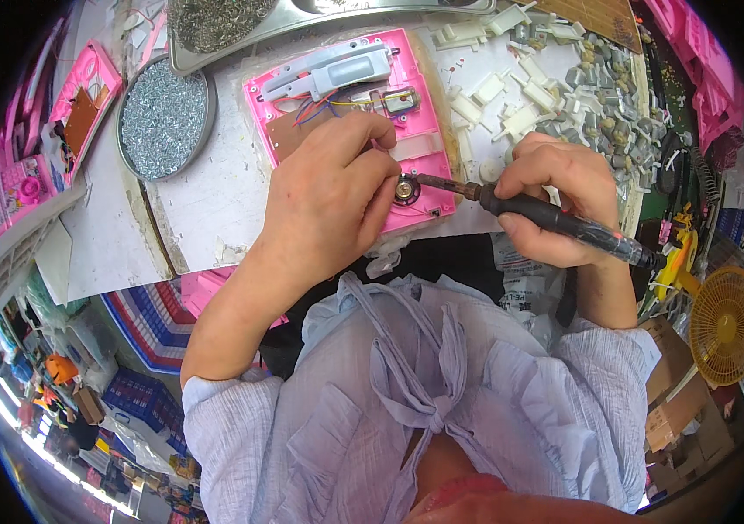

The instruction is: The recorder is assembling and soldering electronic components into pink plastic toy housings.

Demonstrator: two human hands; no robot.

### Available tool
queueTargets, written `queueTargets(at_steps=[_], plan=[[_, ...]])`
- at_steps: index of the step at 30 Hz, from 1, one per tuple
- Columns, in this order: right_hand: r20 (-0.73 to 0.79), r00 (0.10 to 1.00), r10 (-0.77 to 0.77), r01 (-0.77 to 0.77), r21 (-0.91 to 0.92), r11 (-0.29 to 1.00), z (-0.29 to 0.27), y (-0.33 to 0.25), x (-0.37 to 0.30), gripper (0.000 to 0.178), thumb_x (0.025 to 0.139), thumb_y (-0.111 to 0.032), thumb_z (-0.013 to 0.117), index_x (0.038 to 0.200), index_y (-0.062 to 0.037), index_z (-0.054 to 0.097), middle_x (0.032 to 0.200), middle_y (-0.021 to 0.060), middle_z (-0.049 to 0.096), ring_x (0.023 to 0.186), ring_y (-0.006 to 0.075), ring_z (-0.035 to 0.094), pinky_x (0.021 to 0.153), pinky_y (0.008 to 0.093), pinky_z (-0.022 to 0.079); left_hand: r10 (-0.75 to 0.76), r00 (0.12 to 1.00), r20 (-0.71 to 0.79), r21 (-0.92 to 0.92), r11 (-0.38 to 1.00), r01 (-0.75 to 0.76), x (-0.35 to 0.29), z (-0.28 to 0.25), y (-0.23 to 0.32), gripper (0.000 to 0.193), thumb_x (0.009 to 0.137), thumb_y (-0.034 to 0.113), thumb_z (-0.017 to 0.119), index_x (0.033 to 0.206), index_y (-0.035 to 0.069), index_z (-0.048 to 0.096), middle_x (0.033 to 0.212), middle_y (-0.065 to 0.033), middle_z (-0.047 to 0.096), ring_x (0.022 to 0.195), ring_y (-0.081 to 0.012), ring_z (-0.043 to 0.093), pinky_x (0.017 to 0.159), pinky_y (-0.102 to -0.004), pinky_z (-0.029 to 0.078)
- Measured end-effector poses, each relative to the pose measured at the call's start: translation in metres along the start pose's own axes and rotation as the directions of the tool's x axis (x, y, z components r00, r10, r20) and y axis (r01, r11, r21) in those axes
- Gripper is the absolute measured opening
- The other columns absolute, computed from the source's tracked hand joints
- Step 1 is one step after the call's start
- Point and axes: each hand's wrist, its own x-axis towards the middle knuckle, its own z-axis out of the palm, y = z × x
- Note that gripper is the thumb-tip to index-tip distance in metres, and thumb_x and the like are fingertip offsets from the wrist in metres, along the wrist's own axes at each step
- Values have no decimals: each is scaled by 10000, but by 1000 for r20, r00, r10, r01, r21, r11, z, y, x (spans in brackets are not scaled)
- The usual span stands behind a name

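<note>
In front of me on the bench lies a pink plastic toy housing (pixel 429 150), its inside facing up. It carries a grey plastic mechanism (pixel 337 73), a small motor (pixel 402 100), thin coloured wires and a brown board (pixel 293 133), partly covered by my left hand (pixel 324 196). That hand's fingers are pinched together beside a small round speaker (pixel 406 190); whatever they hold is hidden. My right hand (pixel 564 196) grips the black handle of a soldering iron (pixel 533 211). Its metal tip points left and reaches the speaker's edge; actual contact I cannot tell.
A round bowl of small screws (pixel 164 118) stands left, below a metal tray (pixel 328 12) with small metal parts. Loose white plastic pieces (pixel 481 92) and grey parts crowd the right. More pink housings (pixel 91 83) lie far left. A yellow fan (pixel 726 325) stands right, off the bench.
</note>
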Motion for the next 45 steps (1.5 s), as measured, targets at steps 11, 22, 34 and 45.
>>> queueTargets(at_steps=[11,22,34,45], plan=[[-12,1000,-17,16,-18,1000,-1,-1,-1,258,676,-45,768,923,-72,694,650,-2,589,524,129,529,494,271,392,21,1000,-1,76,997,-21,1,0,3,159,752,-19,754,886,19,675,992,-111,649,897,-297,663,751,-385,542],[34,999,23,-21,-37,999,1,0,1,248,686,-69,764,921,-58,684,633,7,553,527,144,500,509,291,381,-5,1000,16,86,996,3,1,0,6,157,751,-11,747,885,28,676,1007,-107,653,916,-297,660,767,-393,544],[-49,980,190,-190,20,982,-12,-22,-3,232,726,-80,779,917,8,680,675,33,613,568,107,551,555,254,396,10,1000,9,91,996,-10,1,1,5,128,763,10,741,860,31,660,1010,-96,637,900,-292,649,752,-391,541],[-141,964,226,-214,97,972,-20,-25,-29,280,757,-115,772,945,33,626,726,63,564,666,177,495,729,372,426,1,1000,-9,-12,1000,-2,-2,-7,4,219,766,12,743,975,27,681,1073,-103,642,941,-290,659,767,-388,555]])
